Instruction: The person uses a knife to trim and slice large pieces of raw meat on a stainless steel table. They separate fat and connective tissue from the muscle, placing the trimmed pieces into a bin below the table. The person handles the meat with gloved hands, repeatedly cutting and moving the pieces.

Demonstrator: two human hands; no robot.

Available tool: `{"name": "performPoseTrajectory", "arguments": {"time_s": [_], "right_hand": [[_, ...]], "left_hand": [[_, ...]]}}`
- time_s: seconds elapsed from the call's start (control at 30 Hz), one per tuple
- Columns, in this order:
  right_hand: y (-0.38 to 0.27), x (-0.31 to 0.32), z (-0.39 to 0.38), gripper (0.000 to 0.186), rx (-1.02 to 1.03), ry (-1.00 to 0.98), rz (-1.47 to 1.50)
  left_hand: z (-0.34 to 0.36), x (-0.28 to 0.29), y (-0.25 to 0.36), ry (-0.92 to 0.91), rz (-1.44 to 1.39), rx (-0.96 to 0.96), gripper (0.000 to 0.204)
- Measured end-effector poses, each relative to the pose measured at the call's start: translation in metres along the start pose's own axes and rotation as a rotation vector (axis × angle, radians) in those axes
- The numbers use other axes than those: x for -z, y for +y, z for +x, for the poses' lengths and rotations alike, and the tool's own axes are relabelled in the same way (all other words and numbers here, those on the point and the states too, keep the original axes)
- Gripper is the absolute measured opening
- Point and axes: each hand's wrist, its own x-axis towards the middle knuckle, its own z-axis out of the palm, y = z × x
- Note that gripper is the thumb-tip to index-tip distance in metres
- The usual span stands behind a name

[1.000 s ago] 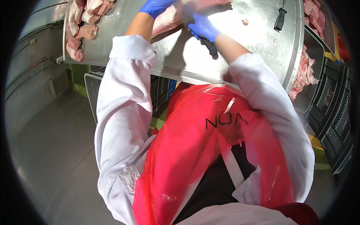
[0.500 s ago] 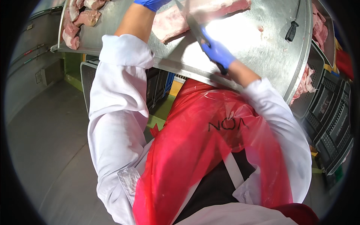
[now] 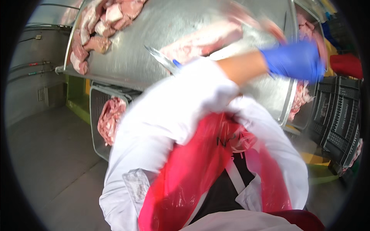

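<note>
A left hand in a blue glove [image 3: 295,61] is showing as a blur over the right edge of a broad, shiny stainless-steel desk [image 3: 154,30], its white-sleeved arm lying across the body and the other arm. A blurred pink-and-white strip of meat [image 3: 250,19] is stretching from the far side of the desk toward that glove; I cannot tell whether the left fingers are grasping it or are released.

A right hand in a blue glove [image 3: 176,62] is mostly hiding behind the left sleeve, only a small patch peeking out. It is grasping a knife with a narrow, pointed steel blade [image 3: 158,57], the tip pointing far and left; its fingers are staying out of sight.

A long, pale pink slab of meat [image 3: 204,40] is lying on the middle of the desk, just beyond the blade. Chunky pink cuts of meat [image 3: 104,25] are lying along the far left. A grey plastic crate [image 3: 95,119] is holding reddish meat scraps [image 3: 111,120] below the near left edge, and black perforated crates [image 3: 335,119] are standing on the right.
</note>
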Motion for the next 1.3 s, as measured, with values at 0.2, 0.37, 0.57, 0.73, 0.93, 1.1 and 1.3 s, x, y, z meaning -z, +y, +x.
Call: {"name": "performPoseTrajectory", "arguments": {"time_s": [0.2,0.37,0.57,0.73,0.93,1.1,1.3], "right_hand": [[0.065,0.058,-0.16,0.063,-0.317,0.048,-0.541],[0.093,0.052,-0.225,0.062,-0.451,0.172,-0.643],[0.079,0.093,-0.303,0.066,0.136,1.04,-1.051],[-0.109,0.175,-0.448,0.027,0.797,1.811,-1.593],[-0.216,0.186,-0.512,0.03,1.19,1.838,-2.135],[-0.246,0.174,-0.483,0.036,1.224,1.738,-2.219],[-0.133,0.13,-0.315,0.016,0.252,1.384,-1.226]], "left_hand": [[-0.026,0.002,0.039,-0.316,0.372,-0.192,0.072],[-0.238,0.179,0.047,0.43,0.822,-0.002,0.073],[-0.374,0.247,0.209,0.913,1.648,-0.189,0.064],[-0.491,0.275,0.305,1.193,2.009,-0.085,0.059],[-0.594,0.307,0.332,1.527,2.121,-0.007,0.055],[-0.61,0.349,0.289,1.662,2.03,-0.106,0.052],[-0.429,0.395,0.14,1.273,1.341,-0.363,0.049]]}}
